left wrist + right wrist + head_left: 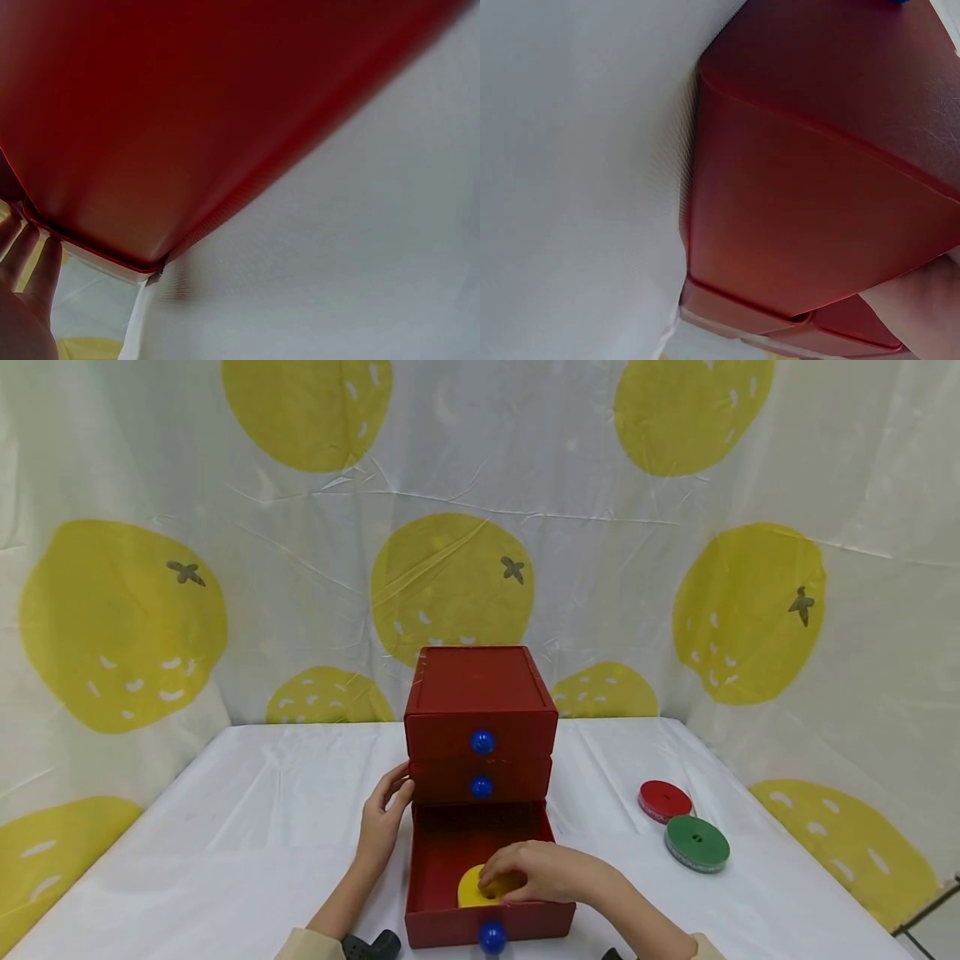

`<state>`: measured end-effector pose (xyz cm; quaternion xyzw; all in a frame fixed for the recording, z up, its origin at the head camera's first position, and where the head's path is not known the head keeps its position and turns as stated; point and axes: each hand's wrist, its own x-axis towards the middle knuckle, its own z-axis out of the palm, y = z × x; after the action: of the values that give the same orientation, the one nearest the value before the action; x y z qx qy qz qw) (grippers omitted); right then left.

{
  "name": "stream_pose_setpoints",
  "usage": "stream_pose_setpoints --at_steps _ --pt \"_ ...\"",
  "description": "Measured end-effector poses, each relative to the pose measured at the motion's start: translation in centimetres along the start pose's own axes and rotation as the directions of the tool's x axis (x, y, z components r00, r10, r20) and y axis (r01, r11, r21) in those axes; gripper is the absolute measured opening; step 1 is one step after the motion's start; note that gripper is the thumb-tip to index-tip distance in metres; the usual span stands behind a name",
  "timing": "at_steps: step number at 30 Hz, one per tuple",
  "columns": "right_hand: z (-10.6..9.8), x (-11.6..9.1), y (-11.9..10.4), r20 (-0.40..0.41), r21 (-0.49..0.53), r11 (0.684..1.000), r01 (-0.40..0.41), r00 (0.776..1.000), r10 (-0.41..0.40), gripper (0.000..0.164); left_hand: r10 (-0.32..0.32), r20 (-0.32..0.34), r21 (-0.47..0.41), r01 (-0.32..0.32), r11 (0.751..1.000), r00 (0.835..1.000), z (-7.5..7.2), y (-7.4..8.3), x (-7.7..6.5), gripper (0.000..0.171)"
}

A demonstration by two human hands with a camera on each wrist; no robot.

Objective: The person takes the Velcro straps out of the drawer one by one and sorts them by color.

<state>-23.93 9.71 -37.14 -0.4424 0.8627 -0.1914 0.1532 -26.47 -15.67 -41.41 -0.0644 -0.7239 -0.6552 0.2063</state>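
Observation:
A red cabinet of stacked drawers (480, 685) stands mid-table, blue knobs on its fronts. Its bottom drawer (442, 927) is pulled out towards me, and a yellow button-like disc (468, 891) lies inside near the front wall. My right hand (555, 870) reaches over the drawer's right side and pinches this disc with curled fingers. Against the cabinet's left side rests my left hand (381, 827), fingers extended at the middle drawer's height. The left wrist view shows these fingers (45, 270) along a red edge. In the right wrist view, the drawer wall hides the disc.
To the right of the cabinet, a red disc (664, 800) and a green disc (697, 843) lie side by side on the white tablecloth (300, 827). Behind the table hangs a pale curtain (585, 568) printed with yellow fruit. The upper two drawers are closed.

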Motion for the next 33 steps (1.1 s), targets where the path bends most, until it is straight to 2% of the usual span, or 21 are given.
stream_pose_setpoints --at_steps 14,20,33 --pt "0.38 0.09 0.23 -0.038 -0.108 0.994 -0.008 0.999 0.004 0.032 -0.005 -0.001 0.004 0.005 1.000 1.000 0.06 -0.01 -0.16 0.037" --pt "0.46 0.42 0.17 -0.017 -0.143 0.990 -0.019 1.000 0.017 0.039 -0.009 -0.003 -0.006 0.009 1.000 1.000 0.03 -0.15 -0.07 0.036" --pt "0.62 0.66 0.31 -0.011 -0.171 0.985 -0.020 1.000 0.019 0.040 0.013 -0.009 0.001 -0.013 1.000 1.000 0.01 -0.23 0.14 0.037"
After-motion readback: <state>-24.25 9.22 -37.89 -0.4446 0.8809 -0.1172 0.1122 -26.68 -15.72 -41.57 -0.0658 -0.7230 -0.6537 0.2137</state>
